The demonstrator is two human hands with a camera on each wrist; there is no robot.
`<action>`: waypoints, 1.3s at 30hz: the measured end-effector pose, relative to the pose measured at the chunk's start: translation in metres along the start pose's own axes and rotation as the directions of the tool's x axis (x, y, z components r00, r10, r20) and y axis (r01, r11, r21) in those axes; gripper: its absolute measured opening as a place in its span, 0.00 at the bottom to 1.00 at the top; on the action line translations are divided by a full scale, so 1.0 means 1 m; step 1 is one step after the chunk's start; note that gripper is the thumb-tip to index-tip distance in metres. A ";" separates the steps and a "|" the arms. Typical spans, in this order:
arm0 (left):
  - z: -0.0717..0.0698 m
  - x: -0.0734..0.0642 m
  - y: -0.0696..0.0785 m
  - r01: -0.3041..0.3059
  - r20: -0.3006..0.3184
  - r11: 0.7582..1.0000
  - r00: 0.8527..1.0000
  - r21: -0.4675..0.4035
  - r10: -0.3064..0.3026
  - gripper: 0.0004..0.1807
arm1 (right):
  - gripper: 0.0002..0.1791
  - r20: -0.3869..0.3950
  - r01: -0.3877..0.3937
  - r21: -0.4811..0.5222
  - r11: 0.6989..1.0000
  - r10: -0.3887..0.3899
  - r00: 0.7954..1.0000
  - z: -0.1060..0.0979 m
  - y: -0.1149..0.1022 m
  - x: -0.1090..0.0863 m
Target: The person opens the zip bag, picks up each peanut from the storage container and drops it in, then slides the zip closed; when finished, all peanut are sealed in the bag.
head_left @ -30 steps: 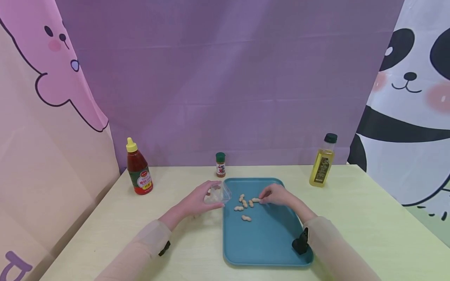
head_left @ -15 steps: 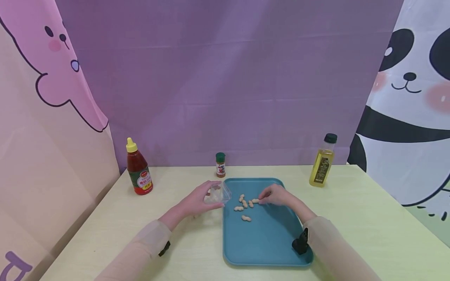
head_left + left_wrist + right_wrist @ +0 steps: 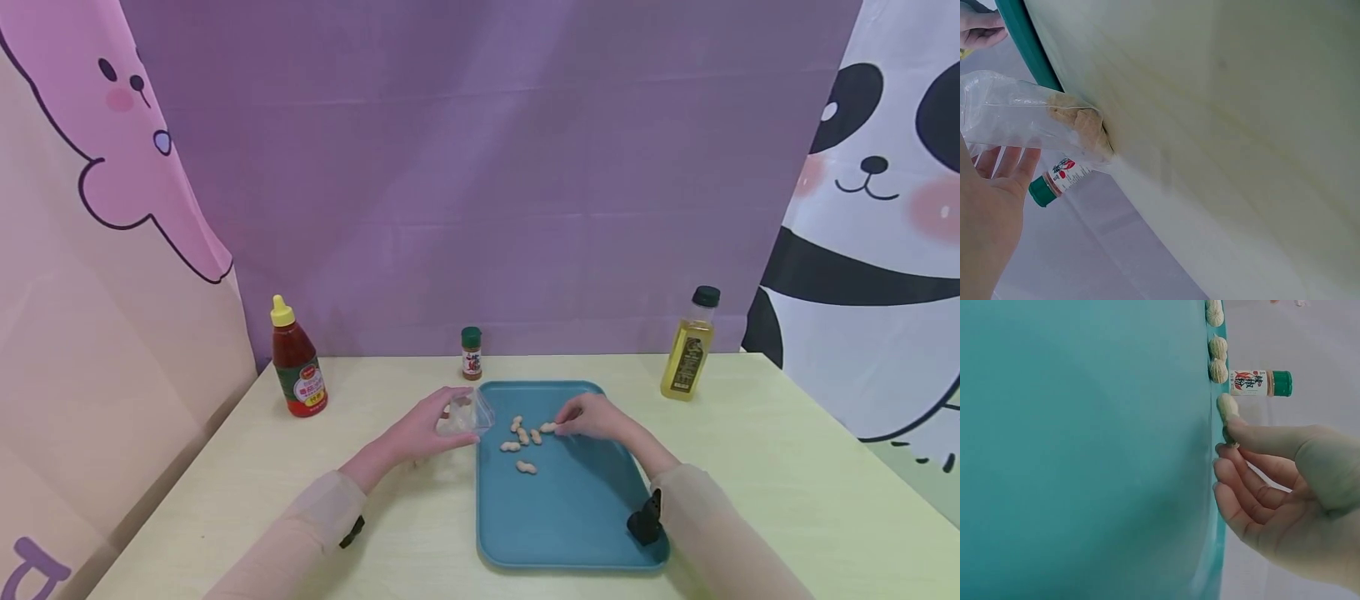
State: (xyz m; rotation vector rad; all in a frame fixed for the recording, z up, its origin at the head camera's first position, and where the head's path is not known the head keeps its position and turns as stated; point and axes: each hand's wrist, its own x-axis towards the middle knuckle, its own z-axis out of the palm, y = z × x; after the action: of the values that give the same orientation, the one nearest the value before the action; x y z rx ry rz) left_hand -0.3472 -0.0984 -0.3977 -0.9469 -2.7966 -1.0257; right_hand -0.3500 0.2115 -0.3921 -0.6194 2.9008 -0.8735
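Observation:
In the head view my left hand (image 3: 423, 427) holds a clear plastic bag (image 3: 472, 413) at the tray's left edge. Peanuts (image 3: 1090, 128) lie in the bottom of the bag in the left wrist view. My right hand (image 3: 595, 417) is over the blue tray (image 3: 562, 521). Between its thumb and fingertips it pinches a peanut (image 3: 1227, 407), seen close in the right wrist view. Several other unshelled peanuts (image 3: 522, 436) lie loose on the tray to the left of that hand, with one peanut (image 3: 527, 467) a little nearer to me.
A red sauce bottle (image 3: 300, 375) with a yellow cap stands at the back left. Behind the tray is a small green-capped spice jar (image 3: 471, 354). An oil bottle (image 3: 687, 354) stands at the back right. The pale tabletop (image 3: 405, 533) ends at a purple curtain (image 3: 450, 208).
The right hand and the peanut it pinches have shifted only very slightly on the tray. My left hand keeps the bag in the same place.

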 end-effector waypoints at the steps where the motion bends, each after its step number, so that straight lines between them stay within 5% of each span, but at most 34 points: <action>1: 0.001 0.000 -0.001 0.000 -0.001 1.000 1.000 0.001 0.000 0.43 | 0.09 -0.008 0.001 -0.003 1.000 -0.001 1.000 0.000 -0.001 0.000; 12: 0.002 0.001 -0.003 -0.033 0.003 0.999 0.999 0.002 0.033 0.42 | 0.07 -0.162 0.065 -0.009 0.998 -0.066 0.985 0.001 -0.027 -0.001; 20: 0.001 0.002 -0.003 -0.022 0.009 1.000 1.000 0.004 0.022 0.41 | 0.10 -0.281 0.116 0.138 0.984 -0.073 0.957 0.005 -0.056 0.002; 27: 0.000 0.002 -0.003 -0.029 0.007 1.000 1.000 0.011 0.029 0.42 | 0.12 -0.278 0.187 0.217 0.958 -0.123 0.953 0.013 -0.072 0.006; 39: 0.001 0.003 -0.006 -0.054 -0.003 0.999 0.999 0.005 0.054 0.41 | 0.10 -0.244 0.191 0.221 0.956 -0.136 0.960 0.030 -0.085 0.010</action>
State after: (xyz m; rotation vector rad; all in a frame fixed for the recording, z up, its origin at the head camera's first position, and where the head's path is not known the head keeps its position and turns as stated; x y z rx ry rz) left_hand -0.3526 -0.1001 -0.4013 -1.0140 -2.7530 -1.0128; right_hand -0.3236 0.1275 -0.3702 -0.7949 2.8946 -1.3818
